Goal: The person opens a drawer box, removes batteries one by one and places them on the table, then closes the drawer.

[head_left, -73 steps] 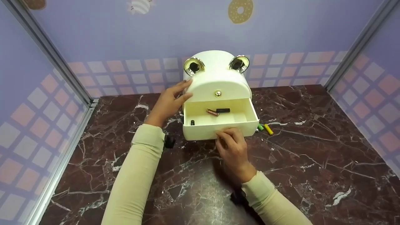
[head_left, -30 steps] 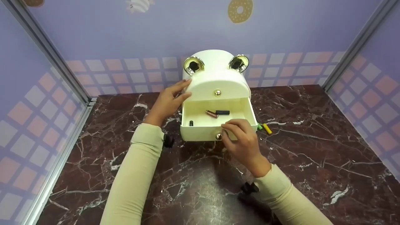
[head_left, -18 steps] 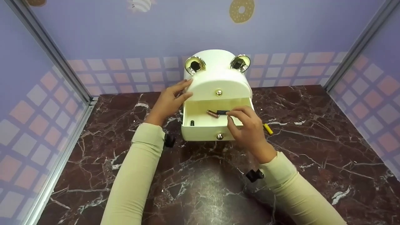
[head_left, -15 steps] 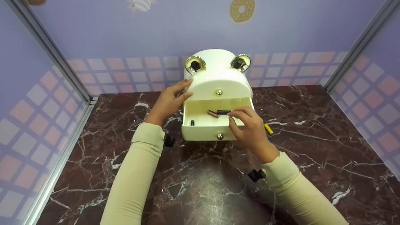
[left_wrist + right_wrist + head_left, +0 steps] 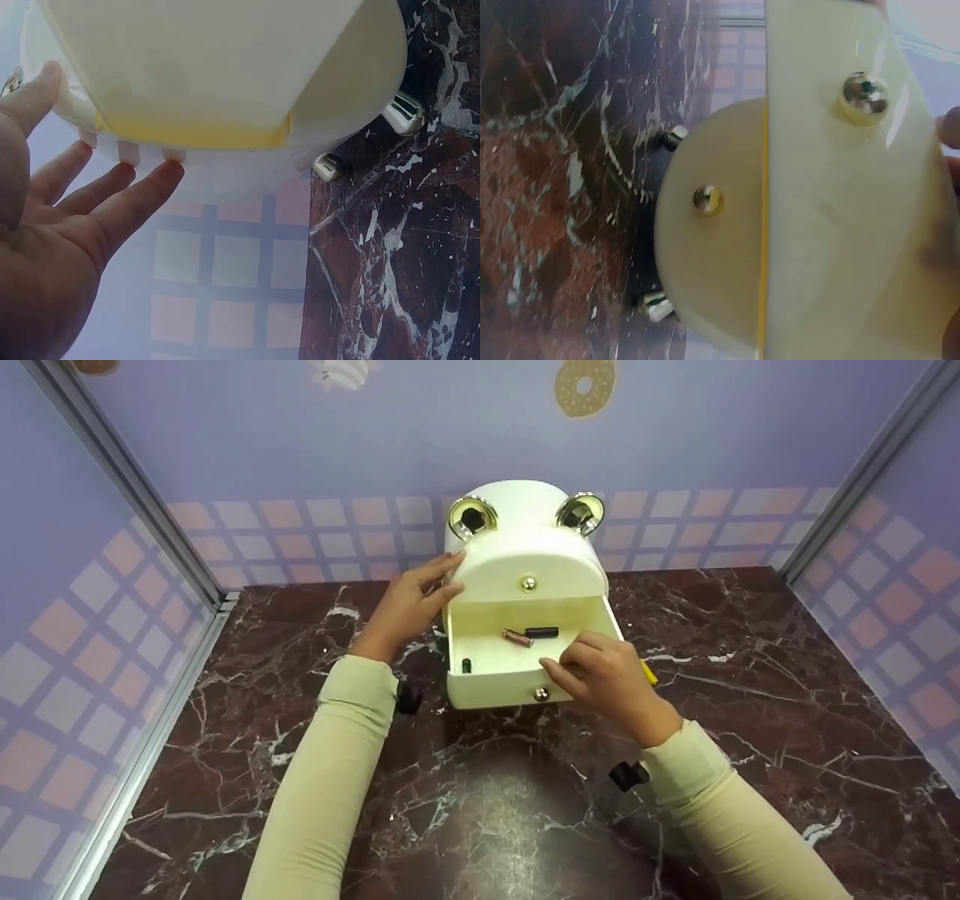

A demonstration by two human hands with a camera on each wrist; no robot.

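A white frog-faced drawer cabinet (image 5: 517, 544) with gold-rimmed eyes stands against the back wall. Its middle drawer (image 5: 491, 690) is pulled out, a round metal knob (image 5: 541, 694) on its front. Inside lie a copper-coloured battery (image 5: 517, 638), a black battery (image 5: 542, 632) and a small dark piece (image 5: 466, 665). My left hand (image 5: 405, 607) rests on the cabinet's left side, fingertips touching the shell in the left wrist view. With curled fingers, my right hand (image 5: 607, 679) grips the drawer's front rim right of the knob. Only bits of its fingers (image 5: 951, 129) show in the right wrist view.
A yellow battery (image 5: 649, 673) lies on the dark marbled table (image 5: 480, 810), right of the drawer and partly behind my right hand. The patterned back wall (image 5: 330, 472) and side walls enclose the table. A lower rounded drawer (image 5: 705, 247) sits beneath the open one.
My right hand has left the knob and moved up and right to the drawer's rim. Most recently the drawer has shifted slightly outward. A green battery seen earlier is hidden. The left hand stays put.
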